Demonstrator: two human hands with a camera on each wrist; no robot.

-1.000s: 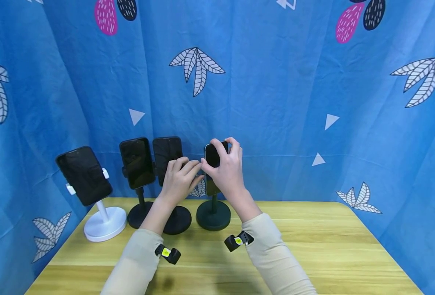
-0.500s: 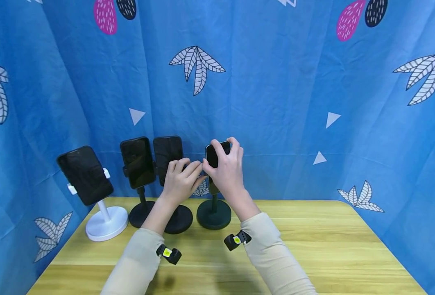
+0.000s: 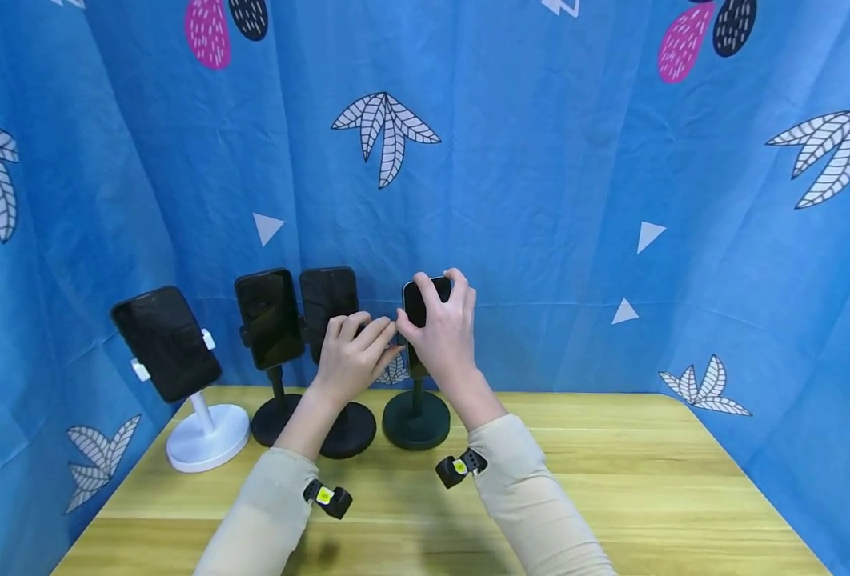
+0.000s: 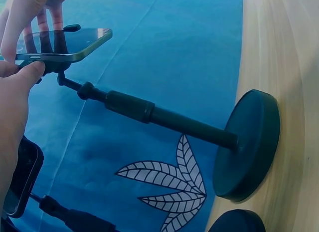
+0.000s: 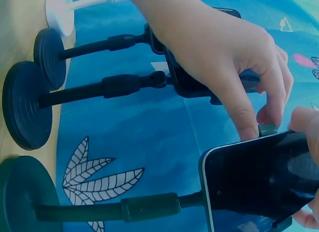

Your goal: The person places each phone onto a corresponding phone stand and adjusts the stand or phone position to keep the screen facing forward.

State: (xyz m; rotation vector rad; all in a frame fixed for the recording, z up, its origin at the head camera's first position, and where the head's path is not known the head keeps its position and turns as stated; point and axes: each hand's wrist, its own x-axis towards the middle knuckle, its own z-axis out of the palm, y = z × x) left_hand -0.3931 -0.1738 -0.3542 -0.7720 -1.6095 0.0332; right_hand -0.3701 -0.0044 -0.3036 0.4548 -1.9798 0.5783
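A dark green phone stand (image 3: 416, 420) holds a phone (image 5: 254, 182) with a dark screen in its clamp. My right hand (image 3: 445, 332) grips this phone by its edges, fingers spread across the front. My left hand (image 3: 349, 356) is at the phone's left side. In the right wrist view, its thumb and a finger pinch the small green clamp arm (image 5: 267, 129) against that edge. Seen from the left wrist, the left thumb lies just under the phone (image 4: 75, 56), by the holder's back. The screen is partly covered by the right hand.
To the left, two black stands (image 3: 349, 432) carry phones (image 3: 270, 316), the nearer one partly behind the left hand. A white stand (image 3: 209, 438) with a tilted phone (image 3: 166, 344) is at the far left. A blue curtain (image 3: 540, 240) hangs behind the wooden table (image 3: 612, 480).
Both hands stay at the green stand's phone with nearly the same grip. The phone's upper part has shifted very slightly to the right.
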